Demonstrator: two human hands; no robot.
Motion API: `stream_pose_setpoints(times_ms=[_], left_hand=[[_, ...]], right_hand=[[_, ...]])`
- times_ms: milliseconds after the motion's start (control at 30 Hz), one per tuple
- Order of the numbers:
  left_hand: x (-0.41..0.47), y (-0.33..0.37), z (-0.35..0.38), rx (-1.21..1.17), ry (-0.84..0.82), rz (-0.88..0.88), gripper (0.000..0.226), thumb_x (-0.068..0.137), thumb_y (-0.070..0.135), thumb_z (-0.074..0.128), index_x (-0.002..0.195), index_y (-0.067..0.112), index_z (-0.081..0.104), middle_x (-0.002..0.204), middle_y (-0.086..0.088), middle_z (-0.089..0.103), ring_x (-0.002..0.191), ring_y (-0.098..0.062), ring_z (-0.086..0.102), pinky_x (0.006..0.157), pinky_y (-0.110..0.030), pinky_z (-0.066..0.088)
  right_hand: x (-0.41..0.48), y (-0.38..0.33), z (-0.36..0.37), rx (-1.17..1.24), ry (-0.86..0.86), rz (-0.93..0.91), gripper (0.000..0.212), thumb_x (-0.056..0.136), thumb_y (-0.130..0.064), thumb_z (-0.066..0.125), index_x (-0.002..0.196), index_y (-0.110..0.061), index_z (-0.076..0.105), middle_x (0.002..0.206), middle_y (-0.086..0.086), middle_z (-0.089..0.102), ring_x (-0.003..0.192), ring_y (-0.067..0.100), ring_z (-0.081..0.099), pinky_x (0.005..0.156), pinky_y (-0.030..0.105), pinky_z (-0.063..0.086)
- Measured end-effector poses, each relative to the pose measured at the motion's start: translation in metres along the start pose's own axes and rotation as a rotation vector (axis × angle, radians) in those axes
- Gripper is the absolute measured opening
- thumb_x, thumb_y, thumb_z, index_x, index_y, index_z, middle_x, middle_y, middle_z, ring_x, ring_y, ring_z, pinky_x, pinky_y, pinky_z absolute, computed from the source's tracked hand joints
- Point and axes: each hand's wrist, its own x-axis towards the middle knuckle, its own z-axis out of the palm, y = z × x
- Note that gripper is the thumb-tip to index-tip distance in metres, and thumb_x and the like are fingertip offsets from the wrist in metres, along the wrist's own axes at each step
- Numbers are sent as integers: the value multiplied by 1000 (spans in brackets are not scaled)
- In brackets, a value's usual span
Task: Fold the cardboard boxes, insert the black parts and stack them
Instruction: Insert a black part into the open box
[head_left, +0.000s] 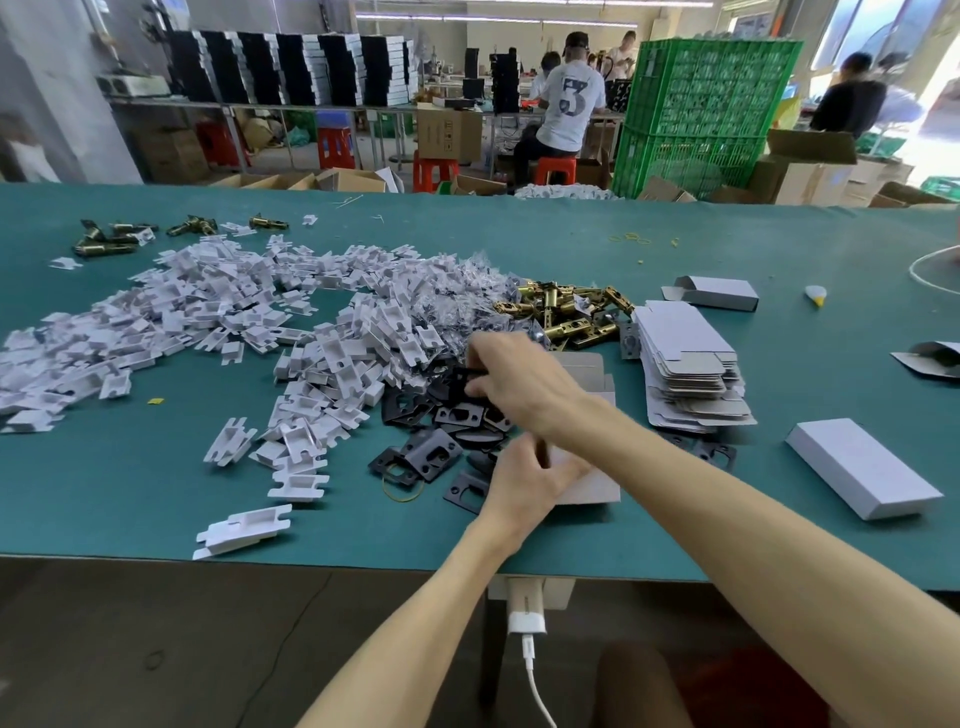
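Spreading across the left half of the green table (156, 509) lies a heap of white folded inserts (218, 317), with a few brass latches (111, 240) near the far edge. Toward the centre, loose black parts (421, 454) lie scattered on the table beside a yellow rubber band (401, 488). Above them, the right hand (519, 384) reaches across, its grip closed on one black part (470, 382). Just below, the left hand (524, 480) has its grip pinched on the end of a partly folded cardboard box (587, 486). Behind lies a pile of brass latch bolts (566, 312). Further right stands a stack of flat box blanks (685, 371), then a finished closed box (865, 467) lying near the table's right end.
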Motion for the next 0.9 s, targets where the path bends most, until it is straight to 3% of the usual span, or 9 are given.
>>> stream_pose_setpoints(times_ms=[133,267,433,667,767,900], left_hand=[[2,-3,1,-107,26,-30,40,84,36,87,117,22,67,110,4,77,99,-11,74,83,-29,62],[2,-4,2,-136,23,-40,46,83,37,88,121,23,67,113,5,77,101,-12,74,88,-34,63],[1,-3,1,-146,14,-34,43,82,37,88,118,27,67,110,9,78,101,-10,74,85,-30,62],[1,-3,0,-166,1,-19,47,81,40,88,121,24,68,111,6,78,102,-13,75,82,-29,62],[1,-3,0,-162,1,-14,48,80,42,88,120,25,68,111,7,78,101,-12,74,85,-32,62],[1,-3,0,-175,-5,-11,50,77,46,88,119,27,68,110,7,78,101,-12,75,84,-31,62]], right_hand=[[-7,18,-46,179,120,26,16,91,-9,72,99,-16,60,90,1,69,78,9,66,66,18,49],[-15,52,-77,77,191,110,15,87,-10,76,98,-15,67,94,10,72,87,27,67,79,39,56],[-27,79,-75,-17,103,135,14,84,-12,80,95,-10,72,90,7,72,89,27,66,85,45,56],[-27,85,-61,-5,-52,63,14,85,-13,79,90,-19,68,74,-11,65,73,13,62,63,21,43],[-25,85,-66,24,-48,65,10,88,-8,76,93,-14,70,81,-3,73,80,16,68,71,28,53],[-29,80,-67,-15,-153,36,8,93,-7,70,97,-14,71,91,1,74,90,19,67,81,31,53]])
